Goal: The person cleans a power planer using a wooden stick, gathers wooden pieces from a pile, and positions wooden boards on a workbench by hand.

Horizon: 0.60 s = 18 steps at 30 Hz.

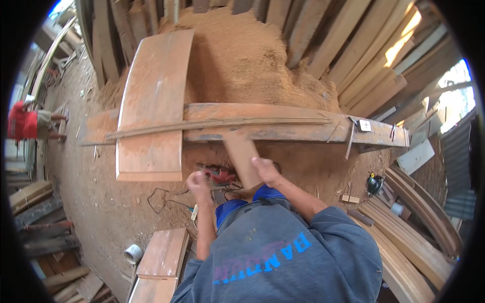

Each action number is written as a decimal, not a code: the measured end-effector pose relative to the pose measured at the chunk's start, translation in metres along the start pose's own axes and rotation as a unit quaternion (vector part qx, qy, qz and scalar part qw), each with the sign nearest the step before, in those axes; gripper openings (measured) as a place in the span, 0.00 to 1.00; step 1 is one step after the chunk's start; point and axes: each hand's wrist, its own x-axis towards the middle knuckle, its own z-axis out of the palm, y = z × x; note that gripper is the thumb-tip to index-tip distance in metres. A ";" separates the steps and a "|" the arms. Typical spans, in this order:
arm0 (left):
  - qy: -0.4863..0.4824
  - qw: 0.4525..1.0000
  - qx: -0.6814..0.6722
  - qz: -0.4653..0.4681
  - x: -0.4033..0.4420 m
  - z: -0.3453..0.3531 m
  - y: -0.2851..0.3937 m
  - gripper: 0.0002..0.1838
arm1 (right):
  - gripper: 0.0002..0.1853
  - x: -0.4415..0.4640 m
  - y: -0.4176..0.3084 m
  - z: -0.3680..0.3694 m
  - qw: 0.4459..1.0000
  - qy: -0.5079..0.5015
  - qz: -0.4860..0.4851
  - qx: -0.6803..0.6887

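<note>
Board (pixel 239 156) held at its edge by the right hand (pixel 266 171)

We find the board just below the middle of the frame, tilted, its lower end near our lap. Its upper end overlaps the near edge of the beam (pixel 298 112) in our view; we cannot tell whether the two touch. Our right hand grips the board's right edge, thumb laid over the upper face. Our left hand (pixel 198 183) is left of the board and apart from it, fingers curled; blur keeps us from telling whether they pinch anything.

We judge the board stiff and fairly light, manageable in one hand, though a hold on one edge may let it twist. Dust could make its face slippery, so we would take both long edges, near the middle, thumbs on top. It seems hardly fragile, but its corners could chip.

Between the left hand and the board lies a red tool (pixel 221 173) on the ground, with a cord (pixel 157 206) looping to the lower left. Strips (pixel 222 124) lie along the beam and across a panel (pixel 155 76) at upper left. Beyond spreads sawdust (pixel 230 60), with planks (pixel 364 45) at upper right. At the far left we see a person in red (pixel 22 122).
</note>
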 end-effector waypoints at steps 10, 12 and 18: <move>0.235 0.929 -0.169 -0.231 0.124 -0.113 -0.039 0.20 | 0.25 0.011 0.061 -0.318 0.861 0.509 -0.005 -0.007; 0.238 0.930 -0.180 -0.216 0.124 -0.094 -0.027 0.21 | 0.28 0.022 0.080 -0.349 0.841 0.535 0.041 -0.075; 0.254 0.926 -0.168 -0.225 0.129 -0.115 -0.038 0.22 | 0.33 0.033 0.086 -0.392 0.792 0.543 0.125 -0.250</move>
